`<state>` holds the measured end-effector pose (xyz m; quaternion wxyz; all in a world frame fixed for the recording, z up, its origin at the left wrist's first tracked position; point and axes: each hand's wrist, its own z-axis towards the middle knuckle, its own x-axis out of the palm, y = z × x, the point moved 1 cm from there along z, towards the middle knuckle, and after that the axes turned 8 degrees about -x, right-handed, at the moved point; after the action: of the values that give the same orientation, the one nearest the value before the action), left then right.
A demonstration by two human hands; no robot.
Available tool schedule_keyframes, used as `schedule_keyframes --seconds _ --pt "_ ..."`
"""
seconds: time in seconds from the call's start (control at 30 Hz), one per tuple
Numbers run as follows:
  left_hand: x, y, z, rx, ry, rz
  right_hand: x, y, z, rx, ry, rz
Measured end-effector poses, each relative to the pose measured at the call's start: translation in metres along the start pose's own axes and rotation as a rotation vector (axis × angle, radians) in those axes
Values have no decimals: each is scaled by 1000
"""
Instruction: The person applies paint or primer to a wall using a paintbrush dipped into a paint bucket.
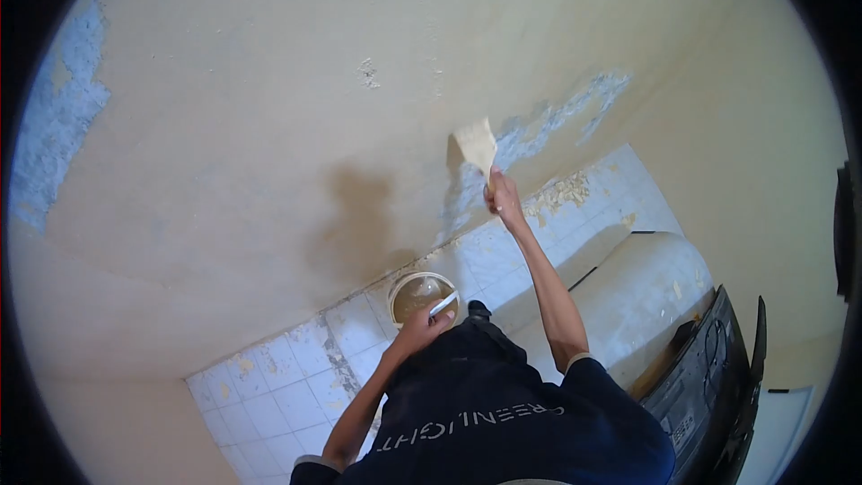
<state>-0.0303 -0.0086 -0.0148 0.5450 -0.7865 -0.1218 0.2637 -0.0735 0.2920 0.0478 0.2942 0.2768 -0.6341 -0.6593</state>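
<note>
My right hand (504, 198) is closed round the handle of a wide, pale brush (478, 142), held up at the wall (269, 108) beside a patch of peeled, bluish plaster (561, 121). Lower down, my left hand (424, 330) grips a white handle-like object (443, 304) at the rim of a round bucket (392, 296). Murky, brownish liquid with a pale shape in it shows inside the bucket. Whether the white object belongs to the bucket cannot be made out.
White floor tiles (287, 404) run along the wall's foot, with paint flakes (566, 193) on them. A pale rounded covered object (660, 278) and a black panel (700, 386) stand at the right. Another peeled patch (67, 117) is far left.
</note>
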Motion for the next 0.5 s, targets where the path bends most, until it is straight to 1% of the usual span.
schedule_keyframes --seconds 0.03,0.07,0.1,0.13,0.17,0.2,0.27,0.3,0.37,0.4,0.47,0.5 --pt "3 5 4 -74 15 5 -5 7 9 -261 29 -175" --pt "8 8 5 -82 16 11 -8 14 14 -446 -21 -233" --pt "10 0 6 -59 19 30 -1 48 12 -634 -74 -287" --pt "12 -8 7 -38 22 47 5 78 12 -716 -82 -353" --pt "12 -21 7 -87 64 52 10 97 15 -798 -86 -422" --pt "14 -23 8 -94 63 51 16 100 23 -793 -83 -419" --pt "18 -26 11 -109 59 81 27 104 33 -955 -54 -678" --pt "21 -26 13 -115 55 81 34 95 35 -953 -50 -672" --pt "26 -21 11 -155 3 99 45 58 37 -790 -28 -834" --pt "26 -22 8 -162 0 101 42 44 31 -787 -24 -827" --pt "26 -27 10 -149 -18 75 30 22 20 -532 191 -985" --pt "29 -27 5 -156 -22 71 22 18 12 -530 200 -982"
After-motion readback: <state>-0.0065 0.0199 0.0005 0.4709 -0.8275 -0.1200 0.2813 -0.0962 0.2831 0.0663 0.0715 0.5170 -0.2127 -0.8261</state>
